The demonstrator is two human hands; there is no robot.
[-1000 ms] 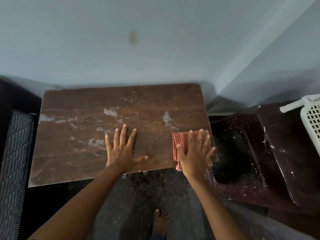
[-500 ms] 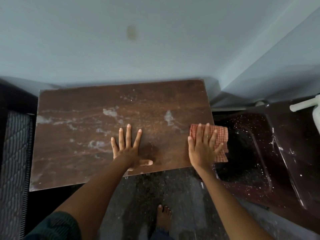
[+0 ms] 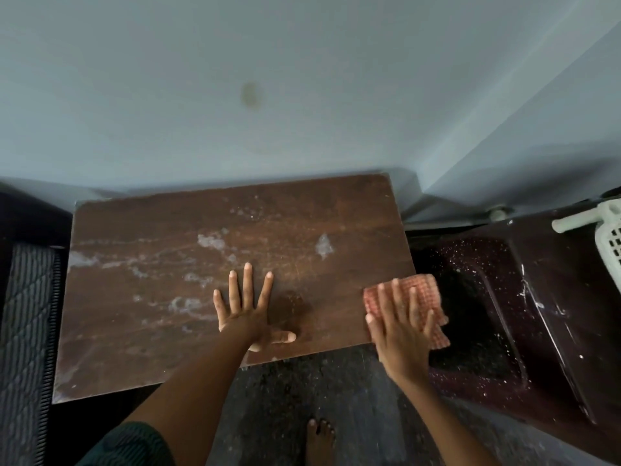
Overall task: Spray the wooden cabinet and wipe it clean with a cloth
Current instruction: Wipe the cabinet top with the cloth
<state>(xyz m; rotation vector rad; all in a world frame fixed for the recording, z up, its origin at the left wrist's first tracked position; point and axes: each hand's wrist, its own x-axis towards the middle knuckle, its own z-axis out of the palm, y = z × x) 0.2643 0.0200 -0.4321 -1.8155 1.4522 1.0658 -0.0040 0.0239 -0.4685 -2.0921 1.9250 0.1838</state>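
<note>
The wooden cabinet (image 3: 302,210), against the wall before me, looks sprayed but only partly wiped: my right hand (image 3: 400,334) presses the cloth (image 3: 426,290) flat-fingered at its right front corner, my left hand (image 3: 248,311) lies spread open on top, and white streaks (image 3: 208,240) remain on the left.

I read no text, label, brand or number anywhere I look: nothing on the wooden cabinet (image 3: 302,213), the cloth (image 3: 428,285) or the white basket (image 3: 610,237) at far right.

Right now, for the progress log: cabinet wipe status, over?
Left hand flat on cabinet top. Right hand pressing checked cloth at right front corner, overhanging the edge. White smears across left and centre; left hand sits between cloth and smears.
</note>
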